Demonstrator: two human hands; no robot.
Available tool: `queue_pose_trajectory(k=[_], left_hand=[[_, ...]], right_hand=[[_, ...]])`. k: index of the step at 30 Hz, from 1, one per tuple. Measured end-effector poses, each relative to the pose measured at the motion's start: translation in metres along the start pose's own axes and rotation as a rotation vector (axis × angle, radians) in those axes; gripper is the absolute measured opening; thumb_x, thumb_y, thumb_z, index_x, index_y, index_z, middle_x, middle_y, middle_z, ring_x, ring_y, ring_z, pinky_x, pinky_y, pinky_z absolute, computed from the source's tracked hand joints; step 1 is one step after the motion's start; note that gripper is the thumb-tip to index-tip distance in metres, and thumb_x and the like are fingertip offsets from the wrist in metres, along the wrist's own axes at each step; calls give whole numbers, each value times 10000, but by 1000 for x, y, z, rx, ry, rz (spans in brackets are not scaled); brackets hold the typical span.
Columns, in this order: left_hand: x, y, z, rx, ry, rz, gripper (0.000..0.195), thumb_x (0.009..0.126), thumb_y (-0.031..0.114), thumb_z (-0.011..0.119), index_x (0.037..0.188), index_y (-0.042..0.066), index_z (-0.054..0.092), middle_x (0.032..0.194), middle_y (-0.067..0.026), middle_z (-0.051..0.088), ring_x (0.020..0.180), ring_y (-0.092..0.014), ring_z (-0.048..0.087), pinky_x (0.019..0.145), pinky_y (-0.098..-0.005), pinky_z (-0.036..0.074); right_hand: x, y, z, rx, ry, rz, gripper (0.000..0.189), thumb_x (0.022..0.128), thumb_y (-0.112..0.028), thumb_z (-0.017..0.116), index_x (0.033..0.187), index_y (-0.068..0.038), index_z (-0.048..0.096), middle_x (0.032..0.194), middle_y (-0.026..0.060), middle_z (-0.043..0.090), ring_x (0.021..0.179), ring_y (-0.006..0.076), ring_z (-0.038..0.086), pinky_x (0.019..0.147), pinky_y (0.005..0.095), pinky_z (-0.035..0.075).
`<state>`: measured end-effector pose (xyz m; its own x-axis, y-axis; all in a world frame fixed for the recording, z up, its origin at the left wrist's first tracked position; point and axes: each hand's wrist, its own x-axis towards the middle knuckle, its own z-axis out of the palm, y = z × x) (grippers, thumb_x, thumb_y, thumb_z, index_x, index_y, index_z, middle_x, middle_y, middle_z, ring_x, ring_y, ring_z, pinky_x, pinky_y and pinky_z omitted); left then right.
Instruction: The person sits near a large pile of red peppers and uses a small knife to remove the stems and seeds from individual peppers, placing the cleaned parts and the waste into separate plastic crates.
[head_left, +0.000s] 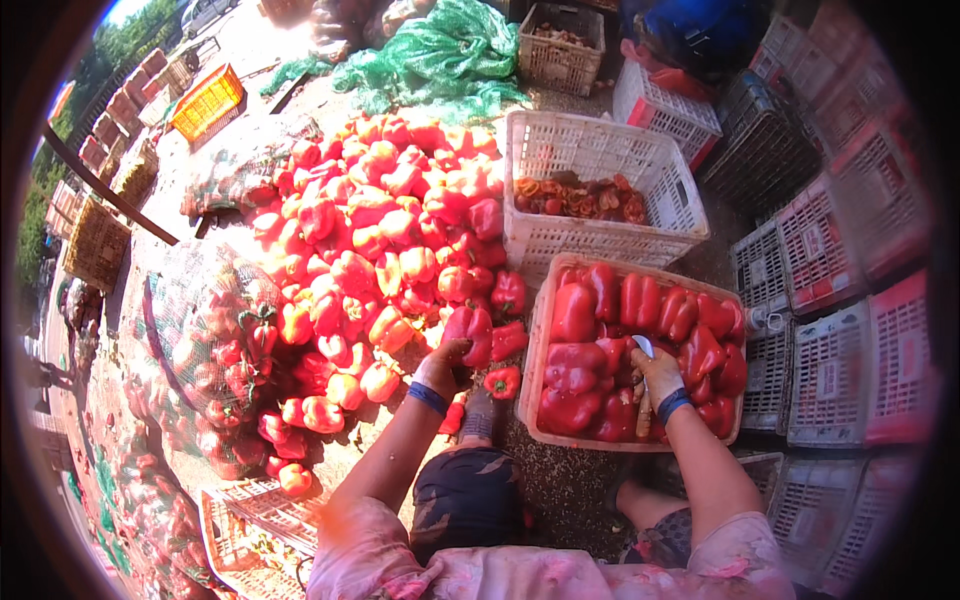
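My left hand (442, 371), in a pale glove with darkened fingertips, is closed on a red bell pepper (468, 330) beside a large heap of red bell peppers (360, 255). Over a crate (529, 390) filled with red peppers, my right hand (658, 375) grips a small knife (643, 346) with a short curved blade; its handle is mostly hidden by the fingers. A blue band circles each wrist. A red pepper with a green stem (502, 382) lies on the ground between the heap and the crate.
Beyond the filled crate stands a white plastic crate (607, 240) with pepper scraps in its bottom. Stacked crates (829, 367) line the right side. Mesh sacks of peppers (202, 345) lie at the left, green netting (442, 52) at the back. A tipped crate (259, 517) is at lower left.
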<state>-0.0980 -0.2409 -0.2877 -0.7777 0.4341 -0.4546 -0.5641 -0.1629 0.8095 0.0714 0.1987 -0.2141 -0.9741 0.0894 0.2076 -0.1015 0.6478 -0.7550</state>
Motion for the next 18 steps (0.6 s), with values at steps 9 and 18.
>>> queue_pose_trajectory(k=[9, 18], left_hand=[[-164, 215, 248, 119, -209, 42, 425, 887, 346, 716, 1185, 51, 645, 947, -46, 707, 765, -128, 635, 661, -281, 498], [-170, 176, 327, 71, -534, 59, 520, 941, 374, 678, 1330, 57, 543, 1108, -42, 676, 920, -135, 647, 749, -285, 519]], right_hand=[[23, -250, -60, 502, 316, 406, 360, 952, -276, 693, 1205, -37, 602, 901, 27, 641, 651, 111, 582, 569, 266, 478], [4, -228, -97, 292, 342, 212, 386, 948, -304, 646, 1195, -8, 618, 1016, 38, 664, 901, 127, 622, 792, 273, 493]])
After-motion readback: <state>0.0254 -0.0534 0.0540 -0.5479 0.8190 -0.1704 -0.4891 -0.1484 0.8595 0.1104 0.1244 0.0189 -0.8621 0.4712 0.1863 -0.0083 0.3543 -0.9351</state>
